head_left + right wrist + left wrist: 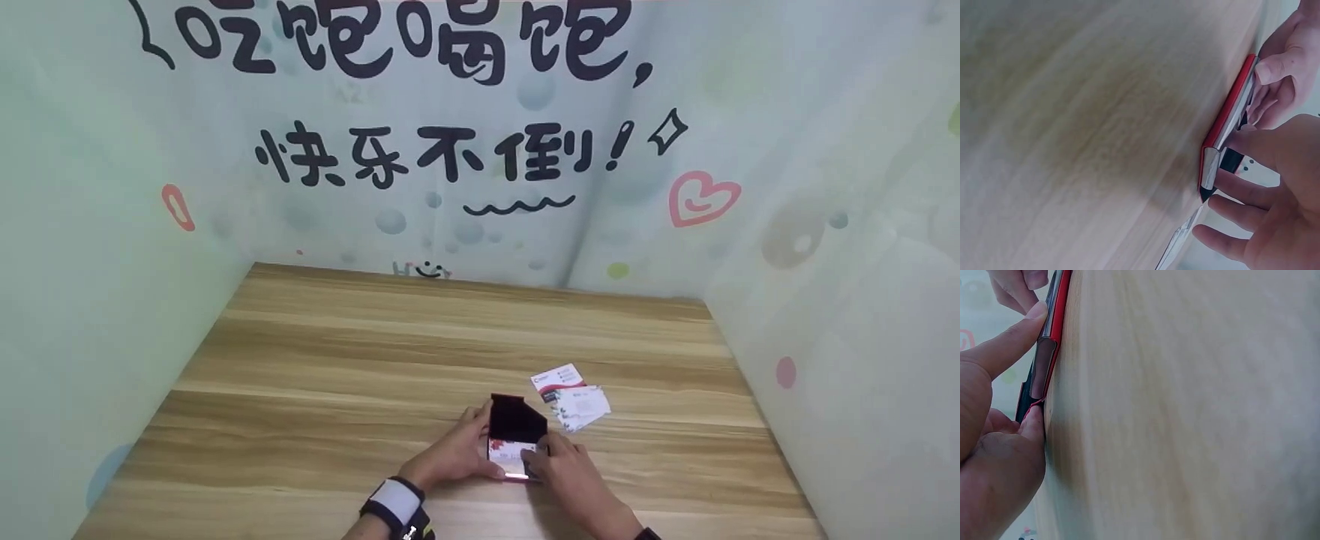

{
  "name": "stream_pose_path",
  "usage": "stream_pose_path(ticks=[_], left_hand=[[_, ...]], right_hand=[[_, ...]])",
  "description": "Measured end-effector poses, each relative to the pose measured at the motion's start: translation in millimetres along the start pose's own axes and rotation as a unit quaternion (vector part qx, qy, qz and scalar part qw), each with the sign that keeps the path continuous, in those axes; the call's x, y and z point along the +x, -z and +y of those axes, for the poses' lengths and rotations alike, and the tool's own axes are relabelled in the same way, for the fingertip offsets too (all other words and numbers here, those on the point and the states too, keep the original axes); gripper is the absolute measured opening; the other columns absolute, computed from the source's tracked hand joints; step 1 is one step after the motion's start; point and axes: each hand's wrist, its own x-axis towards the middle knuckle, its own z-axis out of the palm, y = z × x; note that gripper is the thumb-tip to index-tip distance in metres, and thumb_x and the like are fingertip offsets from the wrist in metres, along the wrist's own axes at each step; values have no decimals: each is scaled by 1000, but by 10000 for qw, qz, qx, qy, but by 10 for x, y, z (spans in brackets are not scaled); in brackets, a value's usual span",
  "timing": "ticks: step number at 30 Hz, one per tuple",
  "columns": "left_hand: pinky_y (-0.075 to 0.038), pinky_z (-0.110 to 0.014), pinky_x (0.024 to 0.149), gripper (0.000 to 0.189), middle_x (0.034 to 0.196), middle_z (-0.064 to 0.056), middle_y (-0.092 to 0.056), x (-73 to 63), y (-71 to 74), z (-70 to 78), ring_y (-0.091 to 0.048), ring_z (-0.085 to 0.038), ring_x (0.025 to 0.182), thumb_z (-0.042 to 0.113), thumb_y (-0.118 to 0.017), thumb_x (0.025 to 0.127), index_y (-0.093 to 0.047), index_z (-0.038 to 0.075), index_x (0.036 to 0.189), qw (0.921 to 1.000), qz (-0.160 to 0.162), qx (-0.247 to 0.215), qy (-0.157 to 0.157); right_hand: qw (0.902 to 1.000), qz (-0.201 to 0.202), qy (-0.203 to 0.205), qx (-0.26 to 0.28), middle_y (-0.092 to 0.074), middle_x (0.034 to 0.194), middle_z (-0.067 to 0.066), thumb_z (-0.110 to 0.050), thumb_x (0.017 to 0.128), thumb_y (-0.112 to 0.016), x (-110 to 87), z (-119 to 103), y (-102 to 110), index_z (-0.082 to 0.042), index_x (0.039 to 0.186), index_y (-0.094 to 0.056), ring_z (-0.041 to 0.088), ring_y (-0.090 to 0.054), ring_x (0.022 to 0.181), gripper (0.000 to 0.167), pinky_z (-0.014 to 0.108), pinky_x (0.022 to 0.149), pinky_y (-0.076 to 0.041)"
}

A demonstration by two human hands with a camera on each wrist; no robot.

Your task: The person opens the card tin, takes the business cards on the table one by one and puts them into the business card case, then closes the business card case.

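An opened business card case (517, 420), red outside with a black inner lid and a metal frame, lies on the wooden table. Inside it sits a white card (507, 450) with a red print. My left hand (459, 448) holds the case by its left side, thumb at the near edge and fingers by the lid hinge. From the right, my right hand (570, 469) pinches the case's side, its thumb over the card; in the right wrist view its outer fingers (1224, 242) spread away from the case (1224, 126). The case's red edge (1060, 315) shows in the left wrist view.
Two cards lie overlapping behind and right of the case: a white card with red and black bands (556, 376) and a floral-edged card (583, 406). Printed fabric walls (450, 232) enclose the table (337, 352) at the back and both sides.
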Motion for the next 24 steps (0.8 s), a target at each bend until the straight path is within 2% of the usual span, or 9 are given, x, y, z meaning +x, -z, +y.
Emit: stream_pose_path(ticks=[4, 8, 11, 14, 19, 24], left_hand=[[-34, -47, 120, 121, 152, -29, -30, -7, 0, 4, -46, -39, 140, 14, -88, 71, -7, -2, 159, 10000, 6, -53, -27], [-33, -50, 121, 122, 145, -25, -36, -6, -3, 0, -47, -39, 138, 18, -89, 70, -8, -1, 159, 9998, 48, 158, -87], [-32, -52, 121, 123, 140, -22, -39, -2, -8, -9, -48, -39, 137, 20, -90, 69, -9, 1, 160, 9995, 71, 275, -116], [-32, -51, 121, 123, 142, -23, -38, -3, -9, -10, -47, -39, 138, 20, -90, 69, -9, 1, 160, 9997, 58, 211, -95], [-34, -49, 121, 123, 145, -24, -35, -1, -5, -9, -47, -38, 139, 20, -89, 70, -8, 3, 160, 9999, 30, 113, -28], [-34, -48, 121, 123, 147, -23, -35, 6, -2, -27, -47, -37, 139, 19, -89, 69, -8, 5, 161, 10000, 30, 84, 42]], right_hand=[[9999, 76, 48, 96, -62, 90, 6, -13, 84, -74, 2, 7, 3, -20, 96, -78, 21, -62, 79, 15, 35, 61, -50], [9992, 315, 133, 199, -60, 85, 3, -11, 81, -76, 5, 11, -5, -20, 90, -77, 19, -61, 74, 13, 32, 56, -49], [9981, 467, 202, 339, -58, 81, 1, -4, 78, -76, 16, 15, -16, -18, 80, -73, 17, -58, 71, 14, 30, 55, -48], [9972, 471, 216, 547, -58, 81, 1, 0, 77, -75, 20, 38, -38, -16, 76, -67, 17, -57, 71, 18, 29, 58, -50], [9950, 377, -103, 922, -62, 94, 8, -8, 85, -74, 20, 54, -24, -8, 87, -71, 22, -63, 81, 4, 36, 71, -57], [9940, 471, -311, 934, -63, 106, 15, -5, 84, -74, 37, 118, 22, -3, 99, -73, 28, -66, 90, 16, 42, 78, -58]])
